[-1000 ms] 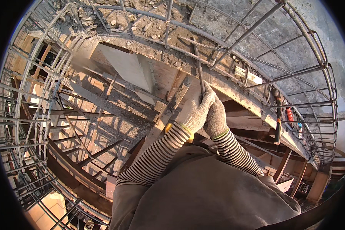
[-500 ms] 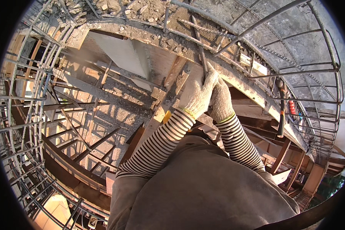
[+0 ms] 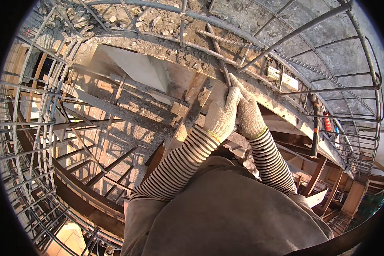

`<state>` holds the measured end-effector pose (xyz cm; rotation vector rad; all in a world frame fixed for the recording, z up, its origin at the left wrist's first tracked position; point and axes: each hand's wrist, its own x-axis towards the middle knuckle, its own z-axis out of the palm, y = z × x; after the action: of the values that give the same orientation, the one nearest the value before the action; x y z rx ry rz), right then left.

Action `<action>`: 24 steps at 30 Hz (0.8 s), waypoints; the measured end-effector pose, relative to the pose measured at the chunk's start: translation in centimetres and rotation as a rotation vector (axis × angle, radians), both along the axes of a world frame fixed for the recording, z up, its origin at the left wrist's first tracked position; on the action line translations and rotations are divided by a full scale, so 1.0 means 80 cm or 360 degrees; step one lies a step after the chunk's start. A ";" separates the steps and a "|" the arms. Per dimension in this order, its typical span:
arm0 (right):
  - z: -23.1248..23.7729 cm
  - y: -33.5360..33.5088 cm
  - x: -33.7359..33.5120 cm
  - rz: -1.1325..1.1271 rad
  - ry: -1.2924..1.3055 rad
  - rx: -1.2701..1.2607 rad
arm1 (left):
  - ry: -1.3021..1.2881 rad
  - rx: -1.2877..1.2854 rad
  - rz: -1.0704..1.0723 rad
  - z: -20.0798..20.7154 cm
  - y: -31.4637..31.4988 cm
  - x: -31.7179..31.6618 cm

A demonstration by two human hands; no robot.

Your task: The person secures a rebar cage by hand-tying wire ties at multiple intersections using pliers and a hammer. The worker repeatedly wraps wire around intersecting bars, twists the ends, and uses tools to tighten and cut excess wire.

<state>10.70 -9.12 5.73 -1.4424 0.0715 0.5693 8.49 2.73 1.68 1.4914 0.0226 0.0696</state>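
Note:
My left hand (image 3: 221,116), in a whitish knit glove, is closed round the lower end of a long, narrow metal bar (image 3: 219,53). Pressed beside it is my right hand (image 3: 249,114), gloved alike, its fingers reaching a little farther up along the bar. The bar slants away from me across the formwork edge (image 3: 277,106), and its far end lies among rebar and rubble. My palms hide the near end. Both sleeves are striped black and white.
Rebar cages curve along the left (image 3: 34,128) and right (image 3: 373,85). A hammer (image 3: 315,132) with a dark handle hangs on the right, next to a red-handled object (image 3: 327,123). Broken concrete (image 3: 158,19) lies at the far side. Steel beams and timber cross below on the left.
My left hand has slid slightly down toward me. My right hand's fingers now extend past it along the bar. The whole view has shifted a little.

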 end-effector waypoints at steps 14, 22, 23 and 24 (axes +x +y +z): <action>-0.010 -0.011 0.002 0.0079 -0.0755 -0.0246 | 0.0194 -0.0455 -0.0138 -0.013 -0.006 0.017; 0.025 -0.052 -0.056 0.0018 0.0150 0.0155 | 0.0261 -0.0133 -0.0098 0.001 -0.050 -0.051; 0.021 -0.042 -0.041 -0.0042 0.0148 0.0179 | 0.0200 -0.0100 -0.0132 -0.001 -0.041 -0.034; 0.005 -0.039 -0.024 0.0369 -0.0695 -0.0317 | 0.0173 -0.0251 -0.0086 -0.014 -0.035 -0.016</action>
<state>8.78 -12.28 6.16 -1.7543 -0.3991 0.4307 7.19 -0.09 0.53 1.3359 0.0737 -0.0559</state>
